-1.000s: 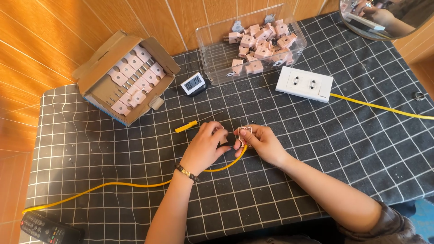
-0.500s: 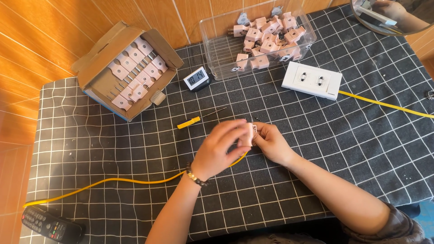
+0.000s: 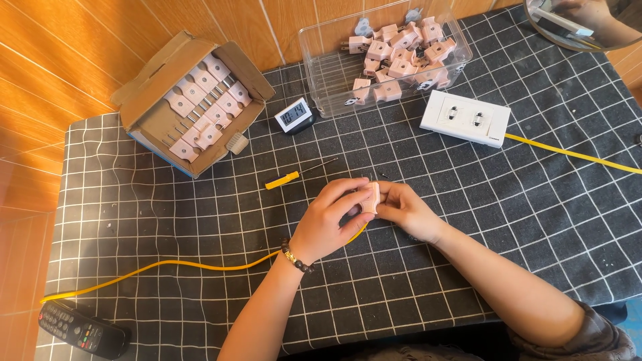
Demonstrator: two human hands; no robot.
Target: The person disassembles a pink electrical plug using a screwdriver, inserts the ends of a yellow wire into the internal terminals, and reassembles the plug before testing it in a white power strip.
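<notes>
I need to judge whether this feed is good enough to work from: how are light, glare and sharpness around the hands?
Head view: warm, even light, soft shadows under the left hand and right hand; the pink plug between them is sharp, though fingers hide much of it; mild glare on the clear plastic bin and on the wooden wall; the grid cloth lines bow slightly near the edges.

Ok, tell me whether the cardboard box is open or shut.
Open. The cardboard box has its flaps folded back, showing rows of pink plugs inside.
</notes>
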